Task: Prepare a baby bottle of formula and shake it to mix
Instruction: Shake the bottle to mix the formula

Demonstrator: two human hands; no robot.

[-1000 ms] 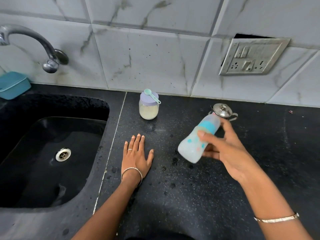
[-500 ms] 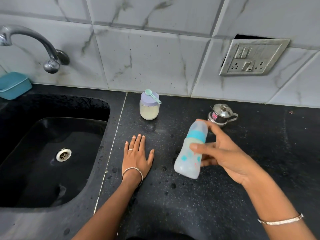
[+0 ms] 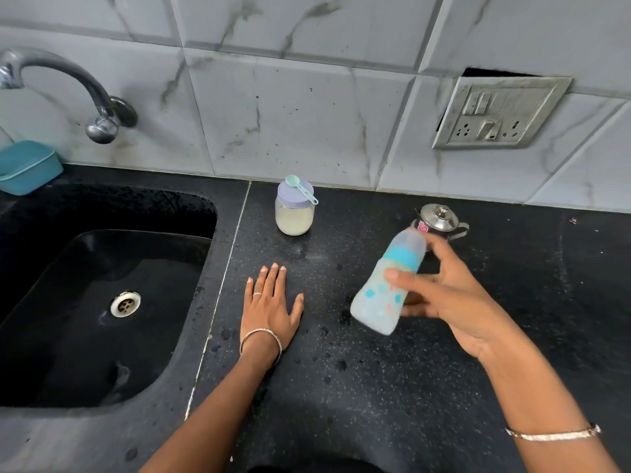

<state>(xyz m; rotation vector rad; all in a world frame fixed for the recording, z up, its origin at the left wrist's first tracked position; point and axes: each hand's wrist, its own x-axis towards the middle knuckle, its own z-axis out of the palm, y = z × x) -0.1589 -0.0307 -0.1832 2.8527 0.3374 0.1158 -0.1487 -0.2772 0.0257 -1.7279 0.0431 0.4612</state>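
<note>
My right hand (image 3: 454, 302) grips a translucent baby bottle (image 3: 382, 295) with a blue collar and clear cap, held above the black counter (image 3: 341, 387). The bottle is tilted, its top leaning up and to the right, and it looks motion-blurred. My left hand (image 3: 269, 308) lies flat, palm down, fingers together, on the counter left of the bottle and holds nothing. A formula jar (image 3: 294, 213) with a lilac lid stands near the wall, with a mint scoop (image 3: 302, 189) resting on its lid.
A small steel lidded pot (image 3: 440, 220) stands just behind the bottle. A black sink (image 3: 102, 302) with a drain fills the left, under a metal tap (image 3: 68, 87). A teal box (image 3: 27, 165) sits at the far left. A socket plate (image 3: 498, 114) is on the tiled wall.
The bottle has swung in my right hand: tilted right, then nearly upright and nearer my left hand, now tilted right again. My left hand has stayed flat on the counter.
</note>
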